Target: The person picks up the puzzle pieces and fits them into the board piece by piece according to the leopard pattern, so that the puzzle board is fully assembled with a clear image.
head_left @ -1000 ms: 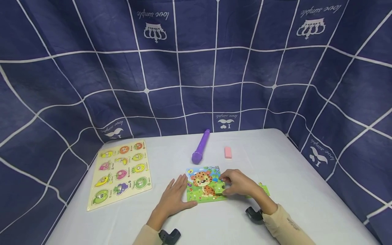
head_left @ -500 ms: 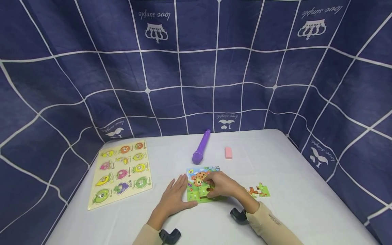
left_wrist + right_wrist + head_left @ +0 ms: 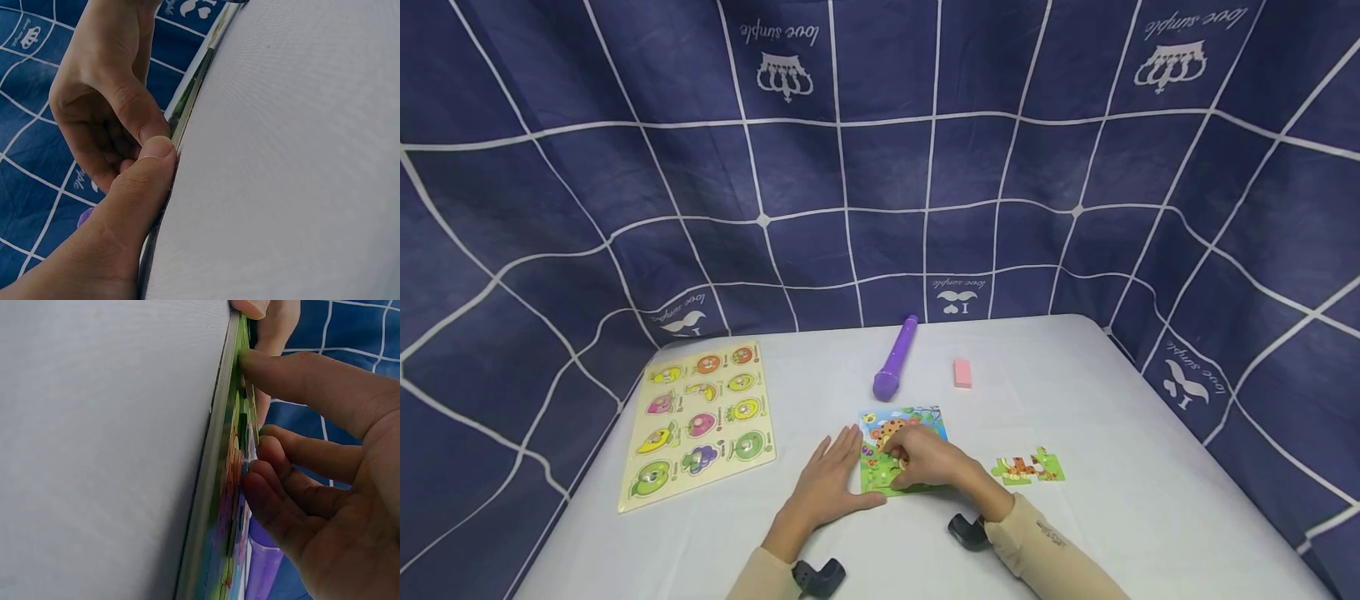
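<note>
A leopard jigsaw puzzle [image 3: 880, 481] lies on the white table in the head view, partly covered by my right hand [image 3: 927, 457]. That hand pinches a thin green puzzle piece [image 3: 254, 419] between thumb and fingers, tilted over the puzzle's lower part in the right wrist view. My left hand [image 3: 829, 482] lies flat at the puzzle's left side, fingers straight, its thumb along the lower left corner. Off to the right, several loose or joined puzzle pieces [image 3: 1028, 467] with leopard print and green rest on the table.
A fruit peg board [image 3: 696, 427] lies at the left. Behind the puzzle are a purple toy microphone [image 3: 895, 360] and a pink block [image 3: 962, 373]. A dark blue curtain [image 3: 880, 167] with white lines surrounds the table's back and sides.
My right hand has moved left across the puzzle with the green puzzle piece, and the pieces at the right have come into fuller view. The left hand has stayed in place.
</note>
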`<state>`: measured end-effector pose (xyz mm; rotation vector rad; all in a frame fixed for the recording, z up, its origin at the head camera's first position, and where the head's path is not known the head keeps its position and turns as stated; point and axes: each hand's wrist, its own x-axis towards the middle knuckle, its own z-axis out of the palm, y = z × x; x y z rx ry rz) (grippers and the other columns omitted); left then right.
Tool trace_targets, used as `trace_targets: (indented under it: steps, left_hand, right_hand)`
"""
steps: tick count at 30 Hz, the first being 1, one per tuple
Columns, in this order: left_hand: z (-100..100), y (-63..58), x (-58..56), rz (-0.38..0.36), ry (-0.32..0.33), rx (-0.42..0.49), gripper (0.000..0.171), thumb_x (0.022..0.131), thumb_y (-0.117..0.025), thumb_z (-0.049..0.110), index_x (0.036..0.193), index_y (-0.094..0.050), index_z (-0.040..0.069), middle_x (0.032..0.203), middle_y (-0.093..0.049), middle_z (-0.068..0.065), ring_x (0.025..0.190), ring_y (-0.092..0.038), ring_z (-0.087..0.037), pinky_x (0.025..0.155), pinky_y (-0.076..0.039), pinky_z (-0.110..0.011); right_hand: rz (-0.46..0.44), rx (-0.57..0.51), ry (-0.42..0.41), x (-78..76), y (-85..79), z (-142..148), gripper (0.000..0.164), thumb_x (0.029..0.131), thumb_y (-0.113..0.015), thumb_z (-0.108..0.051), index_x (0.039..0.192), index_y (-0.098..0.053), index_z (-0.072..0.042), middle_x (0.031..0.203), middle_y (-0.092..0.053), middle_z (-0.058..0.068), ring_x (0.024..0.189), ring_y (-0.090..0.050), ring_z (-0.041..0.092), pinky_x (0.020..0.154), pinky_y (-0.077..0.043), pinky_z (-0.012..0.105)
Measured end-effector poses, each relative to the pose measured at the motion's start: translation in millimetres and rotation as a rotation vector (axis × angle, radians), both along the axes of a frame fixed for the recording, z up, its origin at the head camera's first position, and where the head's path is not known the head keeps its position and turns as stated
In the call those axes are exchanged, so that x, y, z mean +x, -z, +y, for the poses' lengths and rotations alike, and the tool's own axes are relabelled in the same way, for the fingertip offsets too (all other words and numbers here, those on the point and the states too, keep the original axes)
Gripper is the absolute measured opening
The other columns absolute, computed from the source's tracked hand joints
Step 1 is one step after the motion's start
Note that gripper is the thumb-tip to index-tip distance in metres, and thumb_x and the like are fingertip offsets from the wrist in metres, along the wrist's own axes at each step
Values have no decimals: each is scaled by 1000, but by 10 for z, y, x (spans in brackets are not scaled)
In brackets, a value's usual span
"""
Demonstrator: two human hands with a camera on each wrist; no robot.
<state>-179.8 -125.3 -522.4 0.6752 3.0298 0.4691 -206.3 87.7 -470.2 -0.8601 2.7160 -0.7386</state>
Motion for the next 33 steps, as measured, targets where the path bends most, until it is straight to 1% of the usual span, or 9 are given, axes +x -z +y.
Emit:
trace_targets:
  steps: [3,8,13,16,19,28,30,32,33]
  left_hand:
    - [2,1,-2,5,1,2,116,72,-50,86,153,-27,6,162,-24,-7,151,-22,-22,125,-18,-46]
    - [3,5,0,13,2,-1,117,72,-50,86,153,-27,6,162,-25,-7,151,-23,-22,124,-18,-46]
    - [1,11,1,23,8,-11,117,72,-49,87,153,-28,5,161,-26,-8,151,-24,-22,124,-19,-46]
    - [-4,14,0,24,7,-17,117,72,-49,87,153,-28,6,162,-26,-7,151,-23,-22,124,-19,-46]
    - [-6,22,-7,23,4,-19,117,72,-49,87,153,-27,6,162,-26,-7,151,-23,-22,124,-18,-46]
    - [-6,20,-9,26,1,-15,117,72,-48,88,153,-28,6,162,-26,-7,151,-23,-22,125,-18,-46]
    - [-6,18,-7,29,2,-14,117,72,-48,88,153,-28,6,162,-26,-7,151,-23,-22,125,-18,-46]
    - [-7,14,-7,31,4,-13,117,72,-48,88,153,-28,6,161,-26,-7,151,-23,-22,125,-18,-46]
    - [-7,13,-7,33,5,-13,117,72,-48,88,153,-28,6,161,-26,-7,151,-23,-22,125,-18,-46]
  right_hand:
    - [-20,-2,0,-11,2,-14,47,66,-88,-18,109,-72,-5,85,-66,-7,75,-54,3,69,-48,17]
    - [-47,4,-17,-34,4,-28,47,67,-89,-17,109,-72,-5,86,-67,-7,75,-55,2,69,-48,16]
    - [-62,7,-20,-45,12,-41,48,65,-90,-18,108,-72,-6,83,-66,-8,72,-53,1,66,-47,15]
    - [-57,6,-21,-44,18,-51,48,66,-90,-20,109,-72,-7,80,-63,-9,70,-50,1,64,-46,15]
    - [-53,12,-20,-43,23,-58,46,68,-89,-23,109,-72,-7,79,-62,-10,69,-49,0,64,-45,14]
    - [-38,-12,-33,-36,24,-58,40,74,-85,-19,109,-71,-4,90,-69,-3,78,-57,2,71,-50,15]
    - [-23,-12,-38,-35,19,-61,39,74,-84,-18,108,-72,-4,89,-69,-3,76,-55,2,70,-49,15]
    - [-4,-14,-42,-30,6,-66,36,74,-84,-18,106,-72,-4,85,-67,-4,73,-53,1,69,-50,18]
    - [7,-12,-43,-28,-1,-70,35,74,-84,-18,105,-72,-5,83,-66,-4,72,-52,1,72,-49,20]
